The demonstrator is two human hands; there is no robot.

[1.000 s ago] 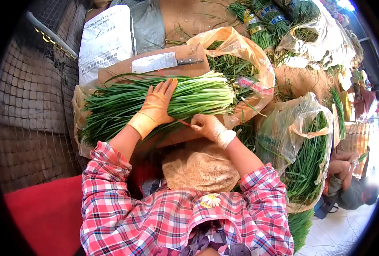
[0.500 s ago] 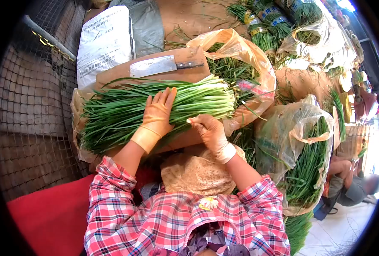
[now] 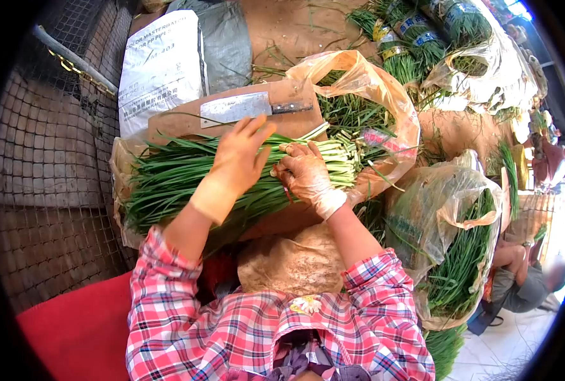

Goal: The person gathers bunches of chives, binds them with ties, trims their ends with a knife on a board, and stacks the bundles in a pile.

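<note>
A thick bundle of green stalks [image 3: 187, 174] lies across a board, leaves to the left and pale cut ends to the right. My gloved left hand [image 3: 239, 155] is over its middle, fingers spread, holding nothing. My gloved right hand [image 3: 303, 171] is closed around the stalks near their pale ends, with a bit of something red at its fingers. Beyond the bundle, a cleaver [image 3: 237, 109] with a dark handle rests flat on the brown board [image 3: 168, 127].
An open plastic bag [image 3: 409, 120] of stalks and trimmings stands beside the board. Another bag [image 3: 416, 222] of greens is at the right. A white sack [image 3: 162, 70] lies at the back left, near wire mesh [image 3: 47, 146]. A person [image 3: 524, 286] sits at the far right.
My right hand has moved from the bundle's near edge up onto the stalks and closed around them. My left hand has lifted off the leaves.
</note>
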